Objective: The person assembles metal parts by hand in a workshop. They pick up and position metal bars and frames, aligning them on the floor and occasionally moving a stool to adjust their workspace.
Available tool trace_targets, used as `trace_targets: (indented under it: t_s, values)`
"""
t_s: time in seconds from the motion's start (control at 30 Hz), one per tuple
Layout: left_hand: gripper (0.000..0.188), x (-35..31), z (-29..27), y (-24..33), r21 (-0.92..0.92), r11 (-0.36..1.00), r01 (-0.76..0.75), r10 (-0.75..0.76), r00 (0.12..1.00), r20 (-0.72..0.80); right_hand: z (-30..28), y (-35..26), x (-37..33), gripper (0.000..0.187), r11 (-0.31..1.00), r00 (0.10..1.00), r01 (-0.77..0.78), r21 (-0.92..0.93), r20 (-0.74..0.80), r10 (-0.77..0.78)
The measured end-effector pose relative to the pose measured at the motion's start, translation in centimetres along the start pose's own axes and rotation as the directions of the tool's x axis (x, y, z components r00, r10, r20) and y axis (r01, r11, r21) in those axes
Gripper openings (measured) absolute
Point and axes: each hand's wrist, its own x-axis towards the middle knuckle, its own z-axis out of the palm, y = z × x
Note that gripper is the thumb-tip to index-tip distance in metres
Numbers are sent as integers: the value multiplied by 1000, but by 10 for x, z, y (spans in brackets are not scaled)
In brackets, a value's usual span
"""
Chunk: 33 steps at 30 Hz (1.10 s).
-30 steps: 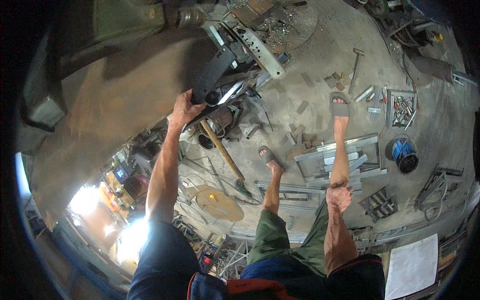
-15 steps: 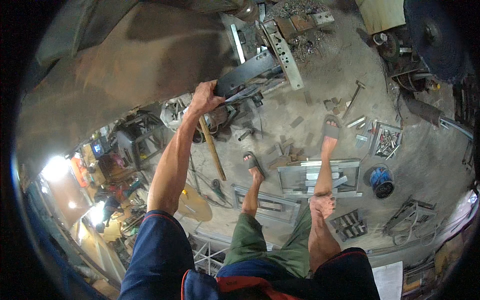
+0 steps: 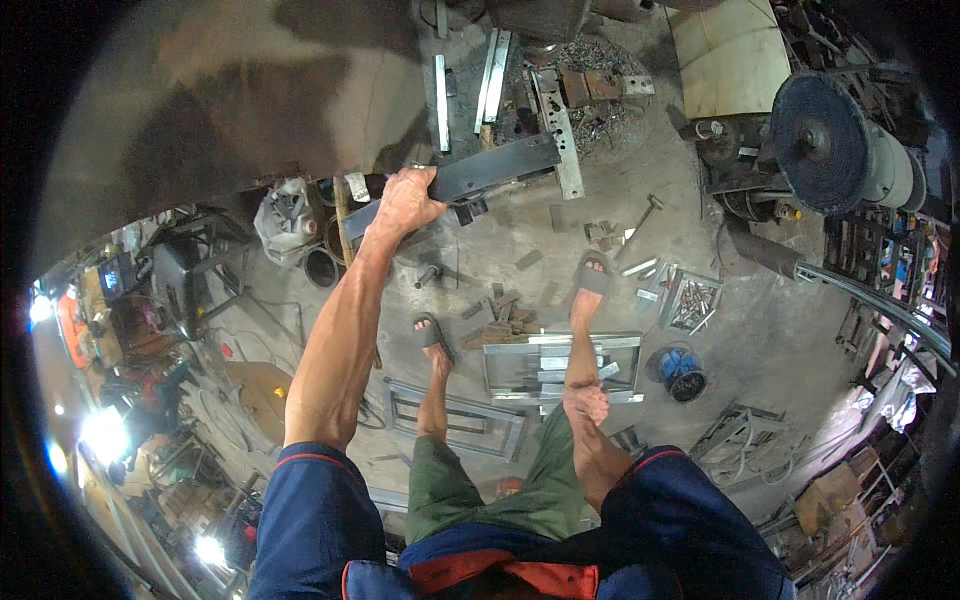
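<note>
My left hand [image 3: 408, 202] is closed around a dark flat steel bar [image 3: 490, 170], gripping it toward its left end. The bar is held above the floor, slanting up to the right. Its far end overlaps a pale metal strip with holes [image 3: 562, 140]. My right hand [image 3: 585, 403] hangs low near my right leg, its fingers curled and nothing visible in them. Behind my left hand stands a wooden stick [image 3: 342, 205], partly hidden by my arm.
Two metal frames [image 3: 492, 372] [image 3: 390, 408] lie by my feet. Scrap pieces [image 3: 500, 315], a hammer [image 3: 640, 225], a tray of metal bits [image 3: 692, 300] and a blue-black bucket [image 3: 682, 372] are on the floor. A large brown sheet [image 3: 230, 90] fills the upper left.
The view has shifted, with floor objects and my feet now farther left in it. The bar, still in my left hand, now shows on both sides of the grip. My right hand stays curled.
</note>
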Motion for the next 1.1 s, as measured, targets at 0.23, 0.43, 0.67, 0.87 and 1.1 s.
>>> trace_targets:
  t_s: [0.23,0.43,0.67,0.87,1.1]
  values:
    - [32,-16,7,6,-100,995,5,-4,1000,17,-2,5,-4,52,1000,1000,-24,-16,-5,24]
    - [32,-22,10,7,-134,990,-45,37,998,-59,-3,8,-12,51,999,999,-38,-31,-9,38]
    - [30,-22,11,4,-150,987,-64,55,997,-60,-4,10,-17,50,998,999,-44,-46,3,44]
    - [29,-20,9,7,-81,996,-22,20,999,-31,-6,11,-16,49,997,999,-44,-56,5,44]
    - [28,-18,12,6,-121,993,-11,9,1000,-17,-3,11,-19,49,997,999,-48,-66,13,49]
